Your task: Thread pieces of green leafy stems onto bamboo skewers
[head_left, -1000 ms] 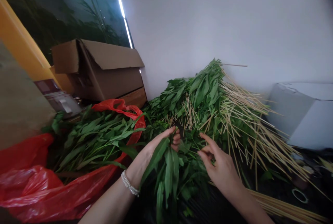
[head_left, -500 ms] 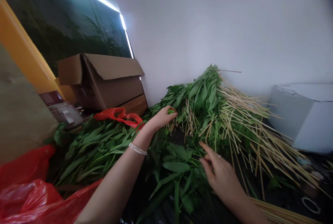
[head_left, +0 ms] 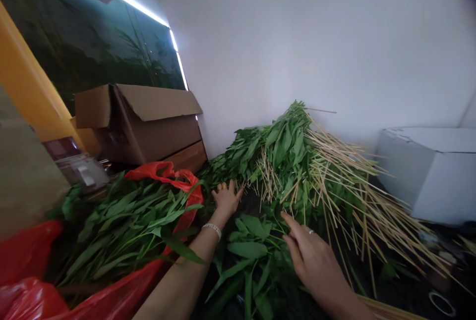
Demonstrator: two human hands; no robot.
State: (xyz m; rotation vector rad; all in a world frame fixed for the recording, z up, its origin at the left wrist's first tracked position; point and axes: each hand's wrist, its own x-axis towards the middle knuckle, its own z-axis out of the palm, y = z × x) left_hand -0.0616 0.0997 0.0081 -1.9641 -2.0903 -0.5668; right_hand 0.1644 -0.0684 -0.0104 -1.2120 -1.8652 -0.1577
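Observation:
My left hand (head_left: 226,198) is spread open over the front edge of the leaf pile, with nothing visible in its fingers. A beaded bracelet circles that wrist. My right hand (head_left: 314,253) is open too, its index finger and thumb apart beside the stems of some loose long green leaves (head_left: 247,249). Whether it touches those stems I cannot tell. Beyond both hands rises a heap of leafy greens (head_left: 286,136) tied in with many thin wooden sticks (head_left: 357,181), which fan out to the right.
On the left, a red plastic bag (head_left: 130,280) holds more long leaves (head_left: 122,231). Behind it stands an open cardboard box (head_left: 156,127), and a white box (head_left: 420,176) is at the right. A pale ring (head_left: 442,304) lies low at the right, and a white wall closes the back.
My left hand has come down and nearer, and its fingers have opened; the small green piece it held no longer shows. My right hand has barely moved. The view has shifted slightly.

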